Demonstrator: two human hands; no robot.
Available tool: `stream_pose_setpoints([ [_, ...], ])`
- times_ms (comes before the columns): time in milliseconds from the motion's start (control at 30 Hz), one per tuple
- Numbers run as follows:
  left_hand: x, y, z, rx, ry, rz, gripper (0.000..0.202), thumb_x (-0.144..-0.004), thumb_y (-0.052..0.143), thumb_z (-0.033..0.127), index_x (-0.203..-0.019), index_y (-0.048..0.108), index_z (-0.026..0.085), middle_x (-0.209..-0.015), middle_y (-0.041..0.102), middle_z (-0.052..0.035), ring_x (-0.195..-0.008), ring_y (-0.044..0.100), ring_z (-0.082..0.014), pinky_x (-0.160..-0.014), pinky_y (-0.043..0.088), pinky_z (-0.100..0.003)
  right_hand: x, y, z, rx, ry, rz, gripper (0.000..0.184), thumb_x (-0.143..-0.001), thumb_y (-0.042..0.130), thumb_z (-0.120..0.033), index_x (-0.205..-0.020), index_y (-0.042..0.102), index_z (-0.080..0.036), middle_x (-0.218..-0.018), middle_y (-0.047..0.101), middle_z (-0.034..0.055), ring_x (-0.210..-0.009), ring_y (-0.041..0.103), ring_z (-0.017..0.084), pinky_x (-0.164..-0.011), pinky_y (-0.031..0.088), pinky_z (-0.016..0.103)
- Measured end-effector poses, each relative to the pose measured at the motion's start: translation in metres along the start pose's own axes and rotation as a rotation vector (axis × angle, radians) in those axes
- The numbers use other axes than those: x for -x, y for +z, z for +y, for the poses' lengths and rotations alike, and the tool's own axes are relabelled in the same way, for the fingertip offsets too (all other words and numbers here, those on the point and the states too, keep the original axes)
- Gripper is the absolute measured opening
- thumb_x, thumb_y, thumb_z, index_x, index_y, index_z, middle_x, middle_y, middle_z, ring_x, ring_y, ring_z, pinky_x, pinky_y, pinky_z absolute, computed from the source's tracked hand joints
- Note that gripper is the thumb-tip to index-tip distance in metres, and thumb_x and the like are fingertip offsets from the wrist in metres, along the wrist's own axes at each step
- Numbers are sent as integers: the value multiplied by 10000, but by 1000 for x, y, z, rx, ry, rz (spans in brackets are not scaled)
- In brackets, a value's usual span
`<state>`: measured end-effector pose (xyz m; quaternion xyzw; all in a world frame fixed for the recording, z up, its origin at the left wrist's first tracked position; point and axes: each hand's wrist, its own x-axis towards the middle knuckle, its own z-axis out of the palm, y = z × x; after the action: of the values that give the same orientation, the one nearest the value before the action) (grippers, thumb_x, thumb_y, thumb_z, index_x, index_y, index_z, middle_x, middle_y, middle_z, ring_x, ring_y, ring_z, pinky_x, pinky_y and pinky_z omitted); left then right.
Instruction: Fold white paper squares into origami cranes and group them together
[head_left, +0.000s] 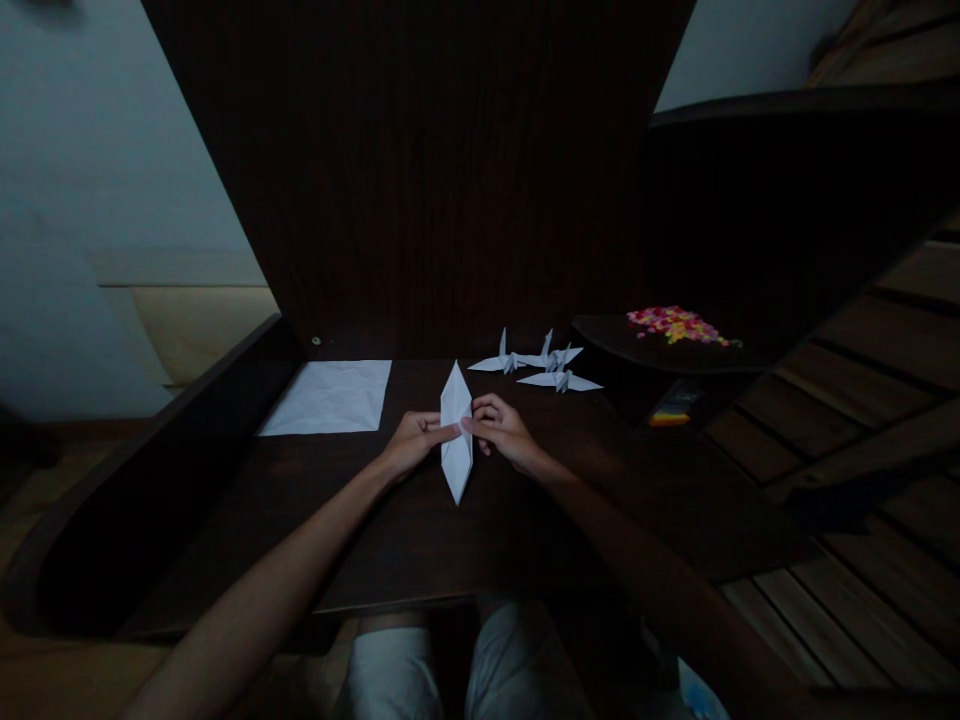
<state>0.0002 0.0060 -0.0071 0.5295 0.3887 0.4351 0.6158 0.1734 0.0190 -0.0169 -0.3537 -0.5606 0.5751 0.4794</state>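
Note:
A white folded paper, shaped like a long diamond with pointed ends, stands lengthwise between my hands above the dark desk. My left hand grips its left edge, thumb laid across the front and fingers behind. On the opposite edge, my right hand pinches the paper with its thumb on the front near the middle. Several finished white paper cranes rest on the desk just beyond my right hand. To the left lies a flat white sheet of paper with faint creases.
A small corner shelf at the right bears a pile of tiny pink, red and yellow pieces. Below it is a small item with an orange-yellow edge. A raised side panel bounds the desk at the left; a tall dark board rises behind.

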Motion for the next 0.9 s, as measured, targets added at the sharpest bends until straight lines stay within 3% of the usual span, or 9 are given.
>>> stream_pose_setpoints([
  [133,0,0,-3,30,7,-92,327,-672,750,398,-851,727,125,-803,731,-56,-707,643,-163,-687,454,-259,0,-3,1,87,0,-21,337,-645,734,-434,-724,532,-176,-568,489,-75,-391,412,39,-339,297,164],
  [633,5,1,5,-96,-70,-174,238,-609,798,294,-746,716,118,-702,716,-35,-613,630,-143,-629,471,-253,2,3,-3,164,-79,-13,348,-756,607,-469,-592,512,-177,-443,454,-68,-356,393,48,-346,270,172],
  [733,5,4,7,-76,-59,-137,266,-585,811,299,-748,711,114,-716,720,-39,-624,635,-145,-639,478,-254,1,2,-3,168,-84,-28,341,-775,585,-483,-637,509,-181,-456,475,-69,-350,403,53,-333,277,169],
  [900,2,3,5,40,-2,60,307,-557,825,317,-754,705,113,-728,723,-45,-641,642,-157,-643,483,-260,4,0,-2,223,-24,-99,323,-683,709,-437,-694,508,-185,-516,505,-73,-397,448,57,-346,310,159],
])
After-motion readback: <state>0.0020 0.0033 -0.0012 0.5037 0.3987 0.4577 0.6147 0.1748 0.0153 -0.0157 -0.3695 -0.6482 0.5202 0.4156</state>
